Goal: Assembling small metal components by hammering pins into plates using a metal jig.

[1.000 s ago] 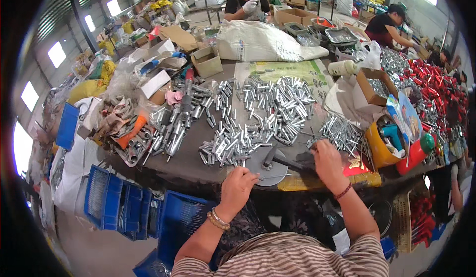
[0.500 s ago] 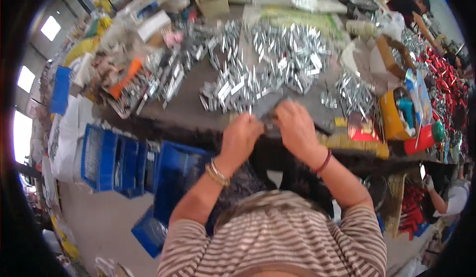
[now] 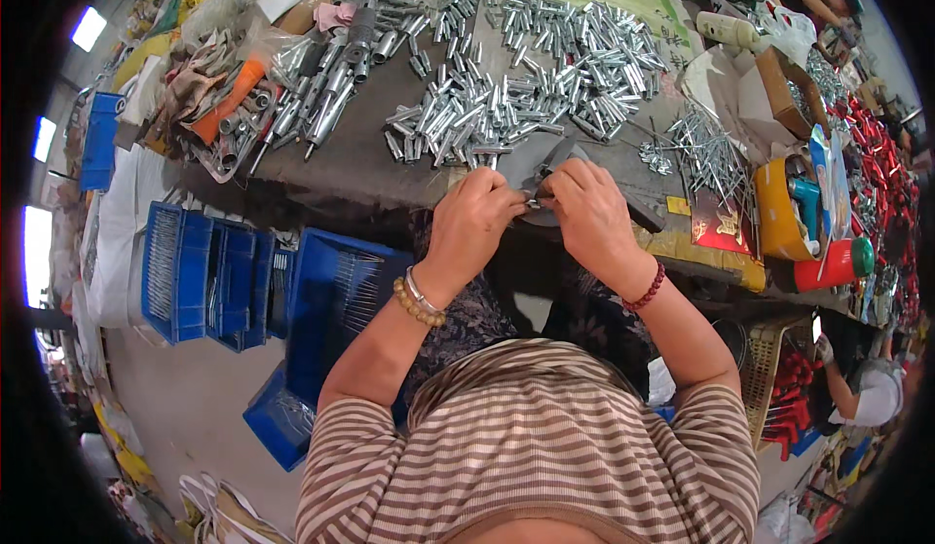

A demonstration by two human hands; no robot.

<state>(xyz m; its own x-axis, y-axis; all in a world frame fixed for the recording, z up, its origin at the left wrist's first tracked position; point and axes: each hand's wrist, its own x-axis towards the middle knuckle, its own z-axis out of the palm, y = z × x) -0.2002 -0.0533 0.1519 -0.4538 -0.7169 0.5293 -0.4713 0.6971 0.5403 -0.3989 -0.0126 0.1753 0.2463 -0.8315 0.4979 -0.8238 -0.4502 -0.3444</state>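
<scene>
My left hand [image 3: 475, 215] and my right hand [image 3: 592, 215] meet at the front edge of the workbench, fingertips almost touching. Both are closed in a pinch on a small metal part [image 3: 532, 203], mostly covered by the fingers, so its exact kind is unclear. Right behind the fingers lies a dark tool [image 3: 557, 154] on a grey plate; its shape is partly hidden. A heap of short shiny metal tubes [image 3: 502, 106] spreads over the bench just beyond my hands. To the right sits a bundle of thin metal rods [image 3: 703, 150].
Metal shafts [image 3: 326, 96] and an orange cone-shaped piece [image 3: 234, 98] lie at the bench's left. Blue bins [image 3: 175, 271] stand below it. At right are a yellow container [image 3: 774, 208], a red bottle with green cap [image 3: 828, 263] and a co-worker [image 3: 867, 388]; another person [image 3: 818, 3] works at far right.
The view has tilted downward, so the bench appears higher up and sharper. Both hands stay together at the bench edge, fingertips now closer to each other.
</scene>
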